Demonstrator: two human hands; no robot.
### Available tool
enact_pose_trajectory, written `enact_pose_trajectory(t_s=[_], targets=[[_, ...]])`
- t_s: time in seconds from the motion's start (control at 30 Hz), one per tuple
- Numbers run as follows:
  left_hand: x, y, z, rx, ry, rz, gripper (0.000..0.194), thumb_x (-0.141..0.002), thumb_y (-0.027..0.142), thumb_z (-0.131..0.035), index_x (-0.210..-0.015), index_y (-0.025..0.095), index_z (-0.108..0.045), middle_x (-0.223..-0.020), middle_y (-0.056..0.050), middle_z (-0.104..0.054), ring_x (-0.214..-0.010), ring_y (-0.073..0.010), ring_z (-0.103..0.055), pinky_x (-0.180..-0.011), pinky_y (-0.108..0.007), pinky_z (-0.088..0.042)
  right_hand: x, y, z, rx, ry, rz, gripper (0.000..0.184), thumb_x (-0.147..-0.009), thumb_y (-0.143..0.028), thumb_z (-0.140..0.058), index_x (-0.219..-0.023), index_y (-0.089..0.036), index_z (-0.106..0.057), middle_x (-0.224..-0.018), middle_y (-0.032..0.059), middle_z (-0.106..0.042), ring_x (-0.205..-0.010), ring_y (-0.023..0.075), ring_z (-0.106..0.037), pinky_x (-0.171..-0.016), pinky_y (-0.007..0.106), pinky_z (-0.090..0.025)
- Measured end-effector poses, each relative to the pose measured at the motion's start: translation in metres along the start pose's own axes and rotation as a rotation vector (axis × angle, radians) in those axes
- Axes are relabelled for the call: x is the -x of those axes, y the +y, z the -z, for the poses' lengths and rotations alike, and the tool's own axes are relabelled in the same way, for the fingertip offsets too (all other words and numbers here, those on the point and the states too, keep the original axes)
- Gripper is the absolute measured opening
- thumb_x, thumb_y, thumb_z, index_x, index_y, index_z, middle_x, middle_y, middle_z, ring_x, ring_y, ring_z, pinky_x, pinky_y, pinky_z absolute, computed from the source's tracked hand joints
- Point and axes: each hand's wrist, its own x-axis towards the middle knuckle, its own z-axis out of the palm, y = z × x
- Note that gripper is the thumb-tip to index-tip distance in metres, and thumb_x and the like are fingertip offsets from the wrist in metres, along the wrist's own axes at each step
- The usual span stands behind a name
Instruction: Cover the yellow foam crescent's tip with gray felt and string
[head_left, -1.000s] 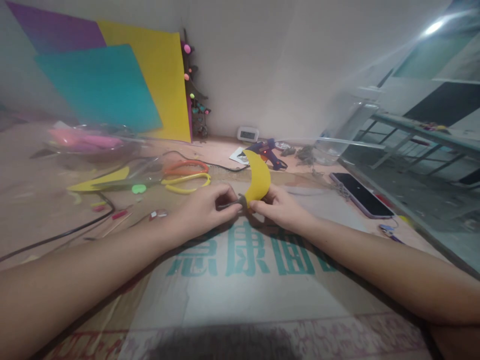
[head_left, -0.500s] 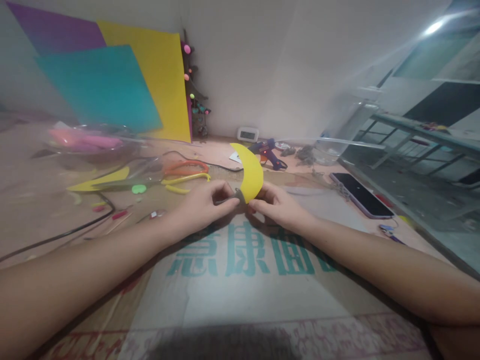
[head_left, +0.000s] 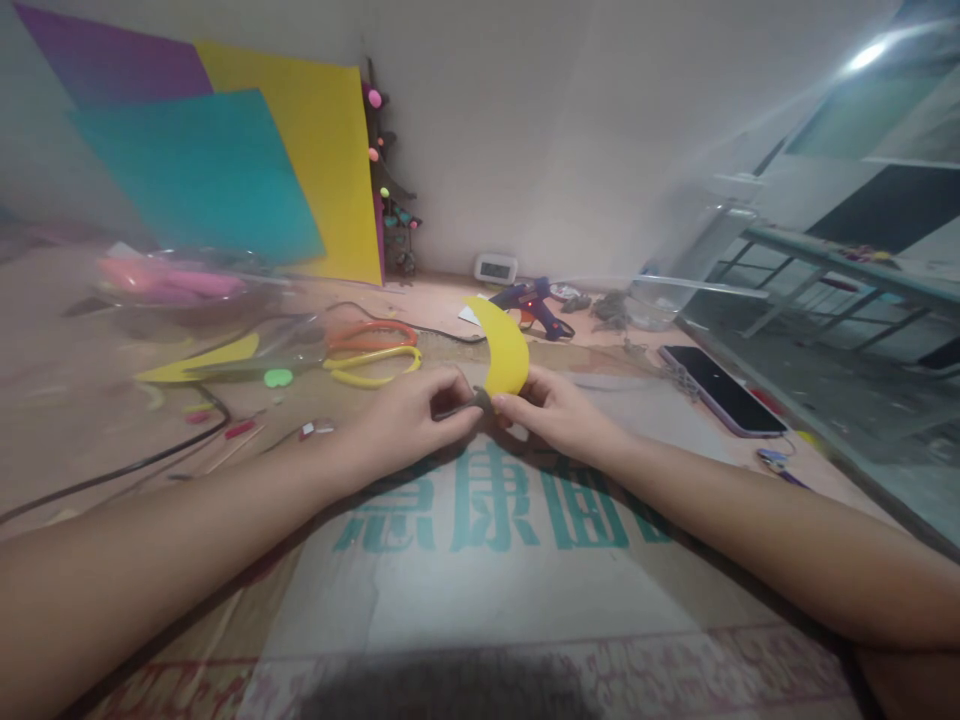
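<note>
A yellow crescent moon cutout (head_left: 508, 345) stands upright between my hands, its tip curving up and to the left. The thumb and fingers of my right hand (head_left: 551, 408) pinch its lower end. My left hand (head_left: 427, 405) is closed on a thin dark twig-like piece (head_left: 480, 400) that meets the bottom of the crescent. Whether the two are joined cannot be made out. Beyond my left hand lie scissors (head_left: 375, 377) with orange and yellow handles. Behind the crescent rests a dark blue glue gun (head_left: 534, 305) with a small red light.
Purple, teal (head_left: 202, 175) and yellow sheets lean on the wall beside a beaded dark branch (head_left: 386, 170). A small white clock (head_left: 495, 268) stands at the back. On the right lie a phone (head_left: 724, 390) and small pliers (head_left: 784, 468). A black cable (head_left: 150, 470) crosses the left side.
The crescent has dropped slightly and shifted a little to the right in my right hand. My left hand has moved slightly, showing more of the yellow scissor handle.
</note>
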Motion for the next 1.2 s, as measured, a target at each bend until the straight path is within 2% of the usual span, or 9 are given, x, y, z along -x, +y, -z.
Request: enact_pose_trajectory(t_s=[0.2, 0.33, 0.43, 0.67, 0.93, 1.2], targets=[[0.0000, -0.0013, -0.0001, -0.006, -0.010, 0.016, 0.017, -0.082, 0.032, -0.057, -0.074, 0.017, -0.057, -0.070, 0.001, -0.058, -0.065, -0.0137, -0.051, -0.059, -0.026, -0.037, -0.0009, -0.0010, -0.0003, -0.012, -0.027, -0.017, 0.014, -0.081, -0.031, -0.058, -0.082, -0.018, -0.053, -0.068, -0.0021, -0.057, -0.055, 0.0099, -0.050, -0.048, 0.022, -0.038], [-0.0007, -0.0014, -0.0001, -0.005, -0.005, 0.021, 0.016, -0.082, 0.032, -0.058, -0.074, 0.017, -0.058, -0.071, 0.001, -0.060, -0.066, -0.0139, -0.052, -0.060, -0.026, -0.038, -0.0022, -0.0017, -0.0002, -0.054, -0.042, 0.003, 0.009, -0.076, -0.023, -0.058, -0.083, -0.018, -0.054, -0.069, -0.0016, -0.060, -0.061, 0.0115, -0.055, -0.056, 0.023, -0.043], [-0.0010, -0.0015, -0.0005, -0.008, 0.002, 0.020, 0.016, -0.082, 0.031, -0.058, -0.075, 0.018, -0.058, -0.072, 0.001, -0.060, -0.067, -0.0140, -0.053, -0.060, -0.026, -0.038, -0.0022, -0.0022, 0.0000, -0.089, -0.033, 0.019, 0.014, -0.073, -0.019, -0.057, -0.086, -0.018, -0.054, -0.071, -0.0017, -0.061, -0.064, 0.0120, -0.057, -0.059, 0.024, -0.045], [0.0005, 0.0003, 0.0004, 0.015, -0.012, 0.017, 0.015, -0.082, 0.031, -0.058, -0.075, 0.017, -0.058, -0.071, 0.001, -0.060, -0.066, -0.0135, -0.053, -0.059, -0.026, -0.039, -0.0007, -0.0010, -0.0006, -0.044, -0.018, -0.005, 0.019, -0.075, -0.026, -0.061, -0.089, -0.018, -0.052, -0.072, -0.0018, -0.059, -0.062, 0.0121, -0.054, -0.055, 0.024, -0.042], [0.0015, -0.0044, -0.0022, 0.011, -0.025, -0.014, 0.015, -0.083, 0.032, -0.058, -0.077, 0.018, -0.059, -0.072, 0.001, -0.061, -0.066, -0.0135, -0.055, -0.059, -0.025, -0.039, 0.0006, -0.0022, -0.0001, -0.017, -0.009, -0.007, 0.015, -0.076, -0.026, -0.059, -0.086, -0.018, -0.053, -0.070, -0.0017, -0.058, -0.060, 0.0120, -0.054, -0.056, 0.025, -0.043], [0.0013, -0.0048, -0.0019, 0.017, -0.033, -0.020, 0.015, -0.084, 0.032, -0.057, -0.078, 0.019, -0.059, -0.074, 0.001, -0.063, -0.067, -0.0141, -0.056, -0.060, -0.025, -0.040, -0.0002, -0.0007, -0.0001, 0.005, 0.003, -0.008, 0.012, -0.071, -0.022, -0.057, -0.082, -0.018, -0.055, -0.073, -0.0002, -0.062, -0.067, 0.0138, -0.056, -0.060, 0.025, -0.046]])
